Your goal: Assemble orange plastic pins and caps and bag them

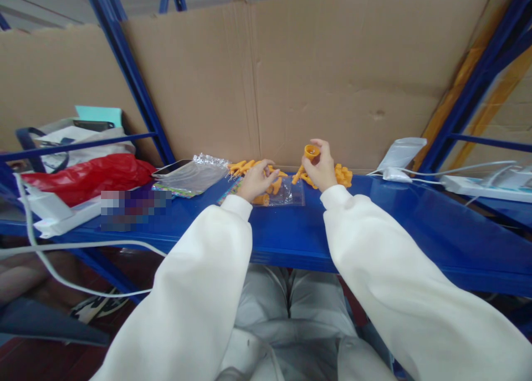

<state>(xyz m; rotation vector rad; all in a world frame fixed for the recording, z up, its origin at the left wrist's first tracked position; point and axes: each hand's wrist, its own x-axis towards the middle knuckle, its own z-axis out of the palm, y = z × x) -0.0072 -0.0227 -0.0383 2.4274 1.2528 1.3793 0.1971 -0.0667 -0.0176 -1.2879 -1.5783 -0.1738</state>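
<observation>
My right hand [321, 167] is closed around a small orange plastic cup-shaped piece [311, 150], held up above the blue shelf [374, 214]. My left hand [258, 179] rests on a clear plastic bag [286, 195] with orange pieces in it, its fingers curled over the bag's top. Loose orange pieces lie in a pile [343, 174] just right of my right hand, and more orange pieces [241, 167] lie behind my left hand.
A stack of clear bags [193, 173] lies left of my hands. A red plastic bag [89, 176] and white packets sit further left. White cables and a power strip [482, 186] lie at the right. A cardboard wall [332, 76] backs the shelf.
</observation>
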